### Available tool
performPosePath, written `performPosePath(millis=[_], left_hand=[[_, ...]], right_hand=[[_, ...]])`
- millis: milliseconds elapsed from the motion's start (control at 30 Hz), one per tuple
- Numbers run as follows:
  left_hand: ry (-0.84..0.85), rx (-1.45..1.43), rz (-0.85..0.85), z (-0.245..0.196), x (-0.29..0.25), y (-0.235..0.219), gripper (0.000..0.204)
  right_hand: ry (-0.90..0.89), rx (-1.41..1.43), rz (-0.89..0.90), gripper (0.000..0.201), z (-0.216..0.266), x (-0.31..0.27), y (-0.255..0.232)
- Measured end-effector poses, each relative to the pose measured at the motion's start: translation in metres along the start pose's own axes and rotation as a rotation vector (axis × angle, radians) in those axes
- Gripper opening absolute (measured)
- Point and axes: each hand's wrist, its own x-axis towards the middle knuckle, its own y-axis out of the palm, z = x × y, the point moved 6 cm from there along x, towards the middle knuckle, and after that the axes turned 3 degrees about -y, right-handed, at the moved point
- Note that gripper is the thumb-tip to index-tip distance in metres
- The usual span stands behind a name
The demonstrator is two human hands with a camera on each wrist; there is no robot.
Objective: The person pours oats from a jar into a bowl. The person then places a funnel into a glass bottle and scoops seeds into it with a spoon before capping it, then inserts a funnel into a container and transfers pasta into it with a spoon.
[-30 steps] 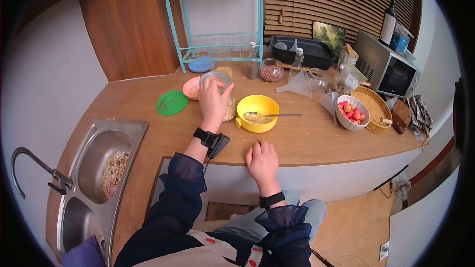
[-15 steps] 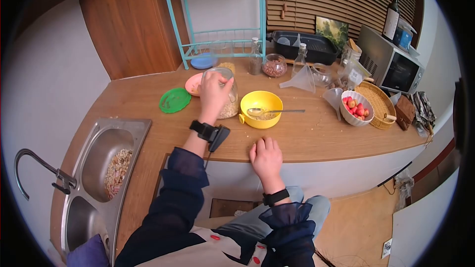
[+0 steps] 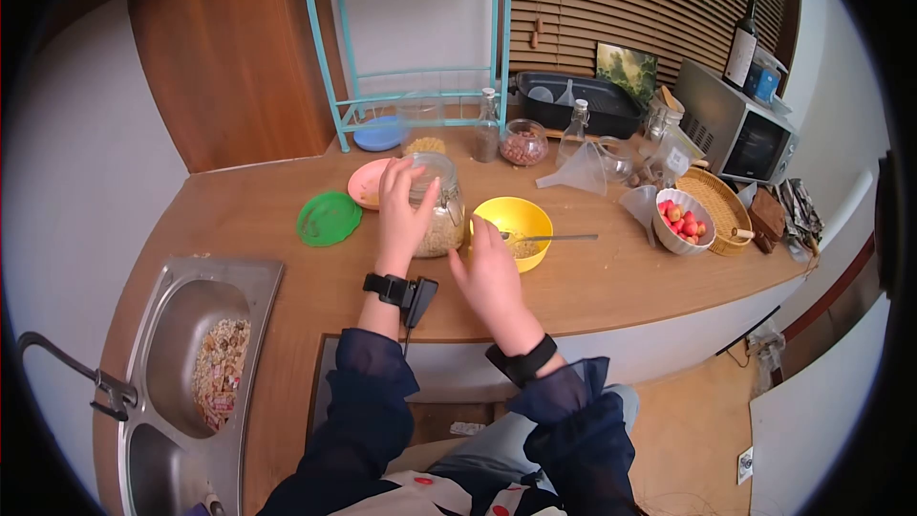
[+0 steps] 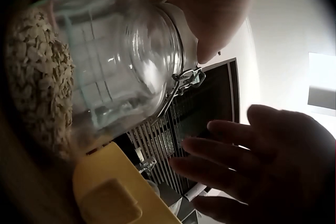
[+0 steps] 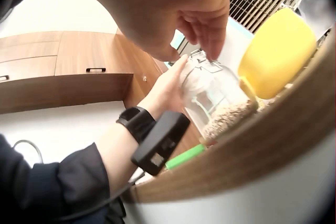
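A clip-top glass jar (image 3: 445,220) stands upright on the counter, its lower part filled with pale oat-like flakes. My left hand (image 3: 403,218) holds it near the top from the left, with the thumb on the near side. In the left wrist view the wire clasp (image 4: 190,78) hangs beside that thumb. My right hand (image 3: 497,277) is raised at the jar's right, fingers extended toward the clasp and holding nothing. Behind this hand, partly covered by it, sits a yellow bowl (image 3: 537,216) with flakes and a metal spoon (image 3: 573,237) in it.
A green lid (image 3: 329,220) and a pink bowl (image 3: 366,183) lie left of the jar. Bottles, a funnel (image 3: 581,170) and a glass bowl of nuts (image 3: 523,145) stand behind. To the right is a white bowl of red fruit (image 3: 683,239); a sink (image 3: 272,291) is at left.
My right hand has come up from the counter's front edge to beside the jar. The left hand has shifted from over the jar's lid to its left side, fingers more spread.
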Motion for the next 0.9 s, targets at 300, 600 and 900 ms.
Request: performPosePath(millis=[300,600,900], left_hand=[[0.015,-0.035,-0.055,-0.002,0.002,-0.004,0.024],[-0.027,-0.104,-0.056,0.003,0.002,-0.004,0.023],[0.017,-0.074,-0.082,0.001,-0.002,-0.003,0.024]], right_hand=[[0.237,-0.073,0.202,0.037,-0.042,0.023,0.050],[0.241,0.020,0.230,0.021,-0.043,0.027,0.040],[0.246,-0.071,0.098,0.023,-0.019,0.054,-0.005]])
